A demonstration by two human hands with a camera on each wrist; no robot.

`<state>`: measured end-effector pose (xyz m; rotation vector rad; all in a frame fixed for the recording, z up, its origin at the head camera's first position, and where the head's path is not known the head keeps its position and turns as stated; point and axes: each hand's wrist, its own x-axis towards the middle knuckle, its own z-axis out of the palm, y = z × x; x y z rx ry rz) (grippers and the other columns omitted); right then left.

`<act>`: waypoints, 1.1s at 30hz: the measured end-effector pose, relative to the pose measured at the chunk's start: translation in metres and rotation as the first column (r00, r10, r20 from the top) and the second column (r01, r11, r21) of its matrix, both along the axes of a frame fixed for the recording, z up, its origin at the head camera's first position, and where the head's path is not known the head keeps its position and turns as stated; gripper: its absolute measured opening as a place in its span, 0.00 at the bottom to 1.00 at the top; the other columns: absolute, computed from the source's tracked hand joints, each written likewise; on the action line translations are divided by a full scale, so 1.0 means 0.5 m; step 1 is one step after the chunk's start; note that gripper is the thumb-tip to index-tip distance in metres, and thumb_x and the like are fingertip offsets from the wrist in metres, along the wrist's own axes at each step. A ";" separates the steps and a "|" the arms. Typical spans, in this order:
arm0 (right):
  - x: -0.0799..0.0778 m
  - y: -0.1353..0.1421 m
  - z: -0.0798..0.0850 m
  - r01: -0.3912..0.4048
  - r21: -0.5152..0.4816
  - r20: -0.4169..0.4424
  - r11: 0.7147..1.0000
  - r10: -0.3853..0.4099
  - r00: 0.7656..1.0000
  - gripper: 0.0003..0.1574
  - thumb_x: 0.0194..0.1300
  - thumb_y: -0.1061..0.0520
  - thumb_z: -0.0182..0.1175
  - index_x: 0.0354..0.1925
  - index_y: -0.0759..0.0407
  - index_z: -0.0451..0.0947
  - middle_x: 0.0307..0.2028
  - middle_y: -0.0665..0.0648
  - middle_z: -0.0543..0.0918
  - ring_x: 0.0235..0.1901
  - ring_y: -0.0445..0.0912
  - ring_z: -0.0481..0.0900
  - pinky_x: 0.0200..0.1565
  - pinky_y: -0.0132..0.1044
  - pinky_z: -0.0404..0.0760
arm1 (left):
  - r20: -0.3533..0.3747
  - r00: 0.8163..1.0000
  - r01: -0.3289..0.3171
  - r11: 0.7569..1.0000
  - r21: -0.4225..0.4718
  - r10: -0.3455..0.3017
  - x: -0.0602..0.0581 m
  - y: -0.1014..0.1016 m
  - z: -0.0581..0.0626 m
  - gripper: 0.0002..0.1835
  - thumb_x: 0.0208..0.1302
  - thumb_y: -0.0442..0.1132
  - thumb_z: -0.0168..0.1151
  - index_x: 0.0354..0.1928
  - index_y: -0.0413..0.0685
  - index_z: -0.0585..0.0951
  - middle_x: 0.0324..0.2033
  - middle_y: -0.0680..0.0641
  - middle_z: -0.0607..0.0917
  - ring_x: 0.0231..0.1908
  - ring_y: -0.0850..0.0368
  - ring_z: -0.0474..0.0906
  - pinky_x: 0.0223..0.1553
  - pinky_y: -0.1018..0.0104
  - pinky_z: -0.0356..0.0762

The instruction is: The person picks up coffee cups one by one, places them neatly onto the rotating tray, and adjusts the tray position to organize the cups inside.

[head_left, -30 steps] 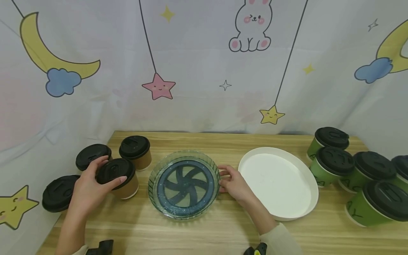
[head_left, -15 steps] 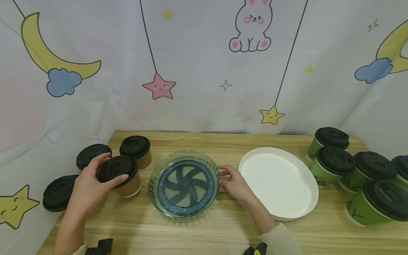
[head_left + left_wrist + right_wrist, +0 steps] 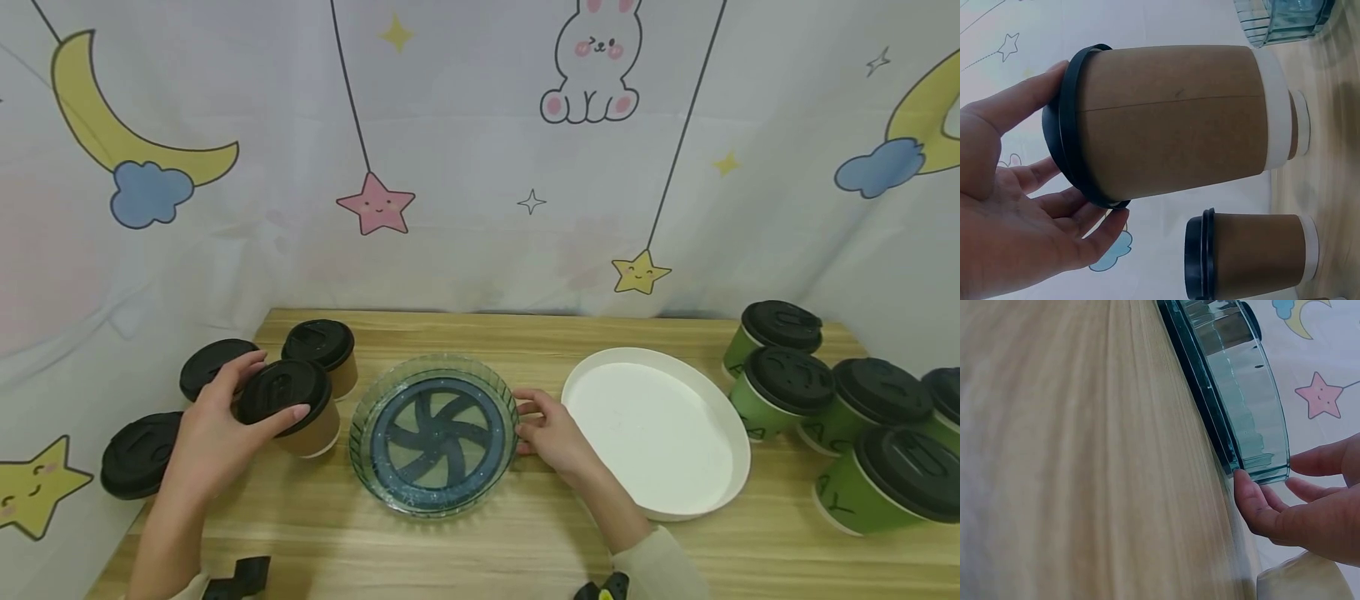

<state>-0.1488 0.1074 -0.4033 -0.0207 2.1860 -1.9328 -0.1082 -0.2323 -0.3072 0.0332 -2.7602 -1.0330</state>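
My left hand (image 3: 217, 425) grips a brown paper coffee cup (image 3: 315, 429) by its black lid (image 3: 1072, 125), thumb on one side and fingers on the other. In the left wrist view the cup's white base (image 3: 1275, 109) appears slightly above the table. My right hand (image 3: 553, 437) holds the side of a round, ribbed glass dish (image 3: 360, 450), its fingertips at the rim and base in the right wrist view. A dark blue disc with curved spokes (image 3: 438, 437) shows inside the dish.
Other brown cups with black lids (image 3: 318, 343) stand around my left hand. A round white tray (image 3: 652, 433) lies right of the glass dish, partly behind my right forearm. Several green lidded cups (image 3: 862, 492) stand at the right. A printed curtain (image 3: 465, 275) hangs behind the wooden table (image 3: 420, 558).
My left hand has moved the brown cup a little to the right and away from me, closer to the glass dish. The right hand and the dish stay in place.
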 end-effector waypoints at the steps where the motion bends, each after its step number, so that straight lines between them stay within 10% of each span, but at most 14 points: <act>1: 0.000 0.000 0.000 0.000 0.001 -0.001 1.000 0.000 1.000 0.28 0.59 0.76 0.48 0.59 0.67 0.65 0.47 0.66 0.68 0.37 0.51 0.73 0.33 0.44 0.80 | -0.002 1.000 0.001 1.000 -0.001 -0.001 0.000 0.001 0.001 0.47 0.51 0.52 0.68 0.68 0.42 0.56 0.60 0.31 0.64 0.58 0.30 0.56 0.50 0.35 0.57; 33: 0.000 -0.001 -0.001 0.013 -0.017 -0.002 1.000 -0.013 1.000 0.28 0.58 0.76 0.49 0.58 0.68 0.66 0.45 0.68 0.70 0.36 0.51 0.74 0.33 0.44 0.80 | -0.030 0.994 0.106 0.994 -0.033 -0.107 -0.007 0.054 0.015 0.46 0.49 0.50 0.70 0.66 0.42 0.58 0.57 0.32 0.67 0.56 0.34 0.59 0.47 0.37 0.60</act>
